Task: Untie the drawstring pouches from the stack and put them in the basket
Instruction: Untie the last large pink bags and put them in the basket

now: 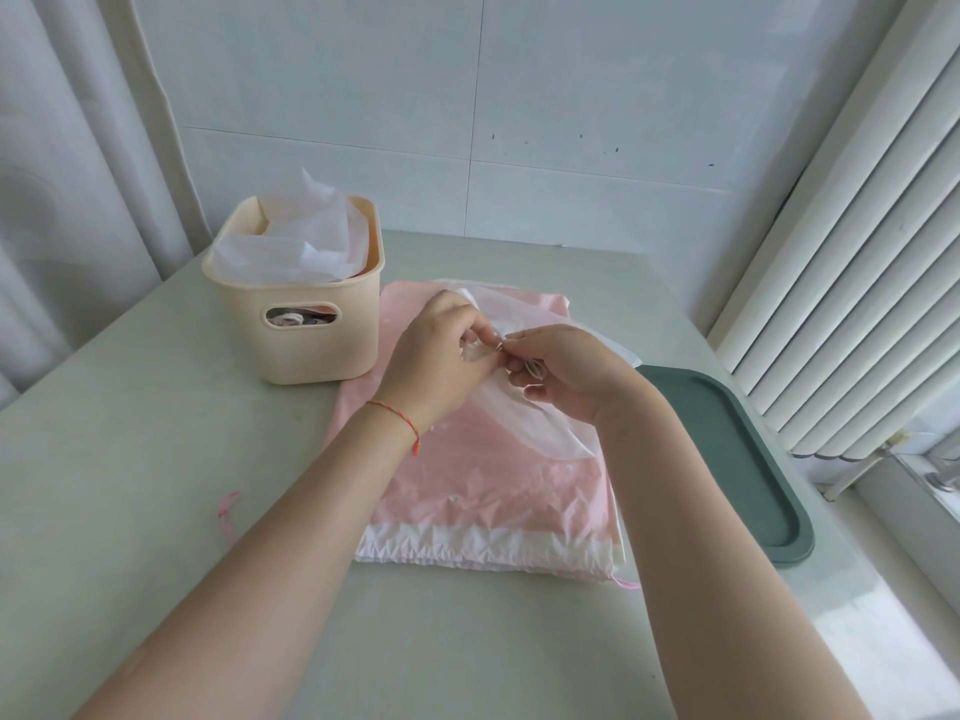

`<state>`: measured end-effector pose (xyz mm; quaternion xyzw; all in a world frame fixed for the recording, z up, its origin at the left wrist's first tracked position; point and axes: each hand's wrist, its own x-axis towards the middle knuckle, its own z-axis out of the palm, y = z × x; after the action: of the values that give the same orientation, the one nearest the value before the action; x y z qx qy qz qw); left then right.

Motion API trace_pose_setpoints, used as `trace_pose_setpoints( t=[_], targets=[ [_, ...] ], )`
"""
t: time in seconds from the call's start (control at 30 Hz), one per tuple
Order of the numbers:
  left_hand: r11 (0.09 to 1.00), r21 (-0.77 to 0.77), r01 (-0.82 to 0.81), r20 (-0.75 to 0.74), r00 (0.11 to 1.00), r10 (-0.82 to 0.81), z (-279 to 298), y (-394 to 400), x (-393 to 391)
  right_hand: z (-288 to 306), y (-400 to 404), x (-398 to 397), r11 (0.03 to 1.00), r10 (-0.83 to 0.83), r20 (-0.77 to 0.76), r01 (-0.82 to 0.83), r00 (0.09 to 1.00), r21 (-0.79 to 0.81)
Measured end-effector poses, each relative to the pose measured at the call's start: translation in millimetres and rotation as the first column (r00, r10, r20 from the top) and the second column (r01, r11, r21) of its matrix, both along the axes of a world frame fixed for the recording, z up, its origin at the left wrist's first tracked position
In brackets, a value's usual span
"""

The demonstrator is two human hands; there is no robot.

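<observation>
On the pale green, smooth tabletop (156, 459) lay a stack of pink drawstring pouches (488, 491), flat and rectangular, of thin crinkled plastic-like film with a white gathered band along the near edge. Item: one translucent white pouch (540, 418), soft and filmy, lifted above the stack at centre and draped toward 4 o'clock. Item: left hand (436, 356), thumb and fingertips curled and pinching the pouch's drawstring (497, 345) at its gathered neck; a thin red cord bracelet (400, 415) ringed the wrist. Item: right hand (566, 371), fingers curled, pinching the same drawstring just beside the left fingertips, with loops of pale cord bunched under its fingers. Item: cream plastic basket (296, 350), rounded-rectangular, smooth-walled, with an oval handle slot, standing at 10 o'clock from the hands and touching the stack's far left corner; white translucent pouches (296, 241) rumpled up out of its rim. Item: dark green tray (737, 449), matte, round-cornered, at 3 o'clock, partly under the stack's right edge. Item: short pink cord (227, 511) lying loose at 8 o'clock. No writing or label could be read on any piece.
</observation>
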<state>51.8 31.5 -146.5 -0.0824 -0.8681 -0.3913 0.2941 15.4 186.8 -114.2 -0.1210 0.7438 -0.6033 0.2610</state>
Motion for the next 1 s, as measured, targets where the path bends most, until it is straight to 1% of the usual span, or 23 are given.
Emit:
trace_pose_setpoints(
  t=[0.1, 0.2, 0.27, 0.43, 0.53, 0.63, 0.7, 0.73, 0.8, 0.87, 1.0],
  targets=[
    [1.0, -0.012, -0.008, 0.015, 1.0, 0.009, -1.0, -1.8, -2.2, -1.2, 2.9, -1.3, 1.0, -0.011, -0.058, 0.013, 0.998, 0.021],
    [0.998, 0.065, -0.021, 0.05, 0.999, 0.018, 2.7, 0.8, 0.5, 0.7, 6.1, -1.3, 0.998, -0.027, -0.094, 0.032, 0.995, 0.05],
    [0.99, 0.136, -0.041, 0.102, 0.994, 0.027, 5.2, 1.4, 2.5, 1.6, 5.8, 0.0, 0.997, -0.033, -0.109, 0.041, 0.993, 0.073],
    [0.989, 0.144, -0.046, 0.267, 0.964, 0.006, 8.0, -4.7, 0.4, 2.1, -3.4, 5.6, 0.98, -0.085, -0.211, 0.12, 0.974, 0.159],
    [0.976, 0.216, -0.024, 0.362, 0.93, -0.057, 8.8, -10.4, -1.9, 2.6, -4.2, 4.6, 0.943, -0.133, -0.306, 0.215, 0.943, 0.254],
    [0.969, 0.247, -0.015, 0.336, 0.939, -0.071, 10.9, -15.0, 1.5, -2.0, -1.2, 1.1, 0.889, -0.151, -0.413, 0.306, 0.898, 0.341],
    [0.962, 0.271, -0.041, 0.296, 0.954, -0.043, 11.7, -17.4, 3.0, -6.7, -0.8, -0.8, 0.881, -0.154, -0.455, 0.33, 0.877, 0.339],
    [0.953, 0.299, -0.055, 0.299, 0.953, -0.039, 12.5, -18.1, 2.9, -8.0, -2.0, -1.3, 0.878, -0.15, -0.471, 0.336, 0.869, 0.341],
    [0.935, 0.347, -0.075, 0.356, 0.933, -0.057, 11.7, -17.9, 0.9, -10.2, -4.2, -2.5, 0.86, -0.128, -0.504, 0.348, 0.854, 0.372],
    [0.939, 0.337, -0.07, 0.43, 0.899, -0.087, 11.2, -16.6, -0.1, -12.9, -6.3, -5.0, 0.842, -0.127, -0.533, 0.375, 0.836, 0.387],
    [0.951, 0.302, 0.062, 0.512, 0.831, -0.216, 10.4, -18.2, 3.6, -21.4, -3.9, -9.8, 0.806, -0.188, -0.574, 0.459, 0.797, 0.374]
  ],
)
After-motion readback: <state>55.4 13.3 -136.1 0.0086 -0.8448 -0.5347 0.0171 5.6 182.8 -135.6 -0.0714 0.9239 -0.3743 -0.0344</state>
